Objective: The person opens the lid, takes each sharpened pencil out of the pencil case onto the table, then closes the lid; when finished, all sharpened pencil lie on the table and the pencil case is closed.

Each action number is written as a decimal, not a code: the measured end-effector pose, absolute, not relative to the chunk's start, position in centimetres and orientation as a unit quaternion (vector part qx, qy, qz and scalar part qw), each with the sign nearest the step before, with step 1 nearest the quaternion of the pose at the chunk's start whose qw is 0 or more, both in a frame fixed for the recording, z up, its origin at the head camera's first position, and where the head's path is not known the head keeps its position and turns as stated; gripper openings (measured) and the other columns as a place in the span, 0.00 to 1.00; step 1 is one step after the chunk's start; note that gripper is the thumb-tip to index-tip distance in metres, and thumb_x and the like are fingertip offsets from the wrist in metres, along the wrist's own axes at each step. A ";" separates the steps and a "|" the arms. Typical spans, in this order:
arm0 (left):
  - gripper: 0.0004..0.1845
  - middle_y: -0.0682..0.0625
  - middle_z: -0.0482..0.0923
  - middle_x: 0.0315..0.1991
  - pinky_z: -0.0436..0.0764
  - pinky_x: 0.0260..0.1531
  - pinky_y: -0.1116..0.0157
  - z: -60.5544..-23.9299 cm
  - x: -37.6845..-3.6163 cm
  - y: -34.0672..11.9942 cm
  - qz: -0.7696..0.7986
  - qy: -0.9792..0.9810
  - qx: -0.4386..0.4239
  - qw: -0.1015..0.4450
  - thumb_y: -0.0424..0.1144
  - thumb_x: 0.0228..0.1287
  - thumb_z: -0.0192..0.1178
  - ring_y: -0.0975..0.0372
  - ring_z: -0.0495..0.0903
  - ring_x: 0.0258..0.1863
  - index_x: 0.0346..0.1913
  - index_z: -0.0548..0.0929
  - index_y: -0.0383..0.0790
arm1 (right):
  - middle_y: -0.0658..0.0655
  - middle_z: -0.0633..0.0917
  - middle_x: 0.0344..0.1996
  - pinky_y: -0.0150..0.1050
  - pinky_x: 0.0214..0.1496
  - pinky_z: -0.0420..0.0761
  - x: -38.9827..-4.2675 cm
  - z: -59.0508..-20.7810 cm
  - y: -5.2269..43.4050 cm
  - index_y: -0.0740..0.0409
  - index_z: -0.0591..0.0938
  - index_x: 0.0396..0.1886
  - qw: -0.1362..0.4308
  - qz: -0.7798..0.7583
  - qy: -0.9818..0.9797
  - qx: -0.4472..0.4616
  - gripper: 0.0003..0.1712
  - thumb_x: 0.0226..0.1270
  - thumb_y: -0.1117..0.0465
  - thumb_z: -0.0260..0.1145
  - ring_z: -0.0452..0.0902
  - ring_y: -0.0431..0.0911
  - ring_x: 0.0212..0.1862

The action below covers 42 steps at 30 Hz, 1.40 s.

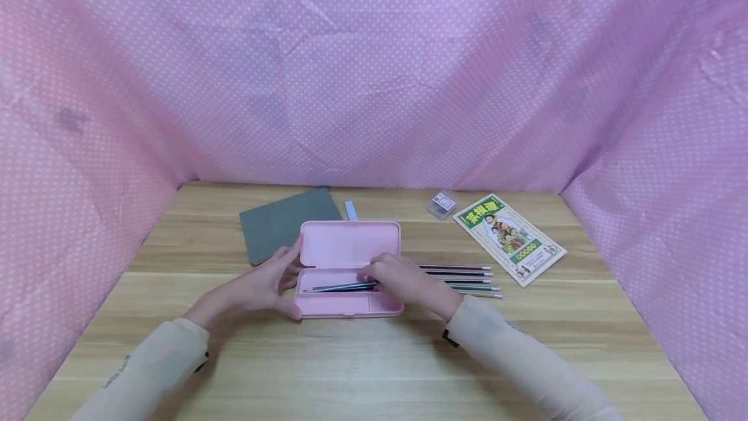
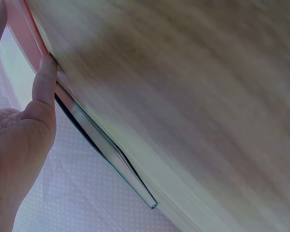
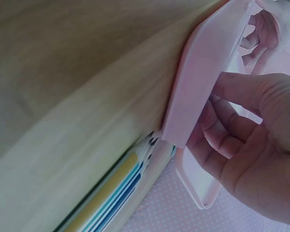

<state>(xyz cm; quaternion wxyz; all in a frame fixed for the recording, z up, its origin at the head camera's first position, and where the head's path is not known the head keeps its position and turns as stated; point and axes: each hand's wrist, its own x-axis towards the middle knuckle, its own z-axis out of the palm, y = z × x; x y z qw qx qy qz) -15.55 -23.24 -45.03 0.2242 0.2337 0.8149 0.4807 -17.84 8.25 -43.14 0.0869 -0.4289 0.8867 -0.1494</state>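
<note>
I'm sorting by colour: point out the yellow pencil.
The yellow pencil is the frontmost one right of the case; other pencils look dark or striped.

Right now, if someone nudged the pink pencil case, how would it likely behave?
The pink pencil case would probably slide rather than tip, since its base sits low and broad on the table. Its straight walls look like stiff plastic, so they should hardly bend. The open lid might swing, as it appears hinged along the back edge.

2 hands (image 1: 263,284) | 1 case (image 1: 345,242) | 6+ pencils (image 1: 345,287) | 1 notebook (image 1: 286,218) | 1 booklet (image 1: 510,239) | 1 box (image 1: 441,204) | 1 strip (image 1: 350,210)
</note>
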 end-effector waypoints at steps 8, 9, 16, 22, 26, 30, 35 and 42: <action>0.79 0.40 0.50 0.71 0.69 0.69 0.58 -45.1 -15.4 -23.2 0.494 0.807 0.232 0.225 0.38 0.43 0.84 0.45 0.62 0.71 0.81 0.27 0.51 | 0.51 0.88 0.42 0.33 0.50 0.85 -17.6 -43.3 8.4 0.54 0.91 0.49 0.096 -0.156 0.891 -0.416 0.16 0.63 0.70 0.74 0.81 0.39 0.42; 0.79 0.40 0.51 0.71 0.69 0.69 0.58 -45.1 -15.3 -23.2 0.493 0.808 0.230 0.225 0.38 0.42 0.84 0.45 0.62 0.71 0.81 0.27 0.51 | 0.51 0.88 0.42 0.33 0.50 0.85 -17.6 -43.3 8.4 0.54 0.90 0.50 0.096 -0.159 0.890 -0.416 0.16 0.63 0.70 0.74 0.81 0.39 0.42; 0.79 0.41 0.50 0.72 0.69 0.69 0.57 -45.0 -15.4 -23.3 0.490 0.810 0.233 0.222 0.38 0.42 0.84 0.46 0.62 0.71 0.81 0.27 0.51 | 0.51 0.88 0.41 0.34 0.47 0.85 -17.3 -42.6 8.8 0.55 0.90 0.50 0.078 -0.172 0.890 -0.415 0.17 0.62 0.72 0.73 0.81 0.39 0.42; 0.78 0.40 0.50 0.72 0.69 0.69 0.56 -45.0 -15.4 -23.2 0.487 0.812 0.232 0.224 0.37 0.43 0.84 0.45 0.62 0.71 0.81 0.27 0.49 | 0.50 0.87 0.43 0.36 0.49 0.86 -17.0 -41.5 9.9 0.55 0.89 0.51 0.071 -0.184 0.894 -0.403 0.16 0.65 0.71 0.71 0.82 0.40 0.44; 0.78 0.40 0.50 0.72 0.69 0.69 0.55 -45.0 -15.4 -23.2 0.480 0.816 0.232 0.221 0.39 0.44 0.84 0.45 0.62 0.71 0.81 0.27 0.48 | 0.51 0.87 0.43 0.37 0.50 0.86 -17.0 -40.7 11.3 0.57 0.89 0.50 0.056 -0.201 0.891 -0.404 0.16 0.64 0.73 0.71 0.83 0.42 0.45; 0.78 0.40 0.50 0.72 0.70 0.69 0.56 -45.0 -15.3 -23.3 0.479 0.818 0.232 0.221 0.40 0.43 0.84 0.45 0.63 0.71 0.81 0.27 0.48 | 0.53 0.87 0.42 0.37 0.48 0.86 -17.0 -39.9 13.3 0.59 0.89 0.48 0.032 -0.220 0.879 -0.422 0.15 0.62 0.73 0.72 0.83 0.43 0.44; 0.78 0.40 0.51 0.71 0.70 0.68 0.57 -45.2 -15.4 -23.4 0.483 0.814 0.233 0.222 0.39 0.43 0.84 0.45 0.63 0.71 0.81 0.27 0.48 | 0.49 0.87 0.39 0.35 0.38 0.85 -16.7 -39.1 16.4 0.55 0.89 0.50 0.015 -0.248 0.869 -0.428 0.17 0.62 0.72 0.73 0.79 0.38 0.38; 0.78 0.40 0.51 0.71 0.70 0.68 0.58 -45.2 -15.6 -23.3 0.477 0.818 0.236 0.219 0.39 0.43 0.84 0.46 0.63 0.71 0.81 0.27 0.48 | 0.50 0.87 0.41 0.41 0.43 0.87 -16.0 -39.9 21.4 0.56 0.89 0.48 -0.018 -0.243 0.869 -0.431 0.17 0.60 0.73 0.74 0.83 0.42 0.42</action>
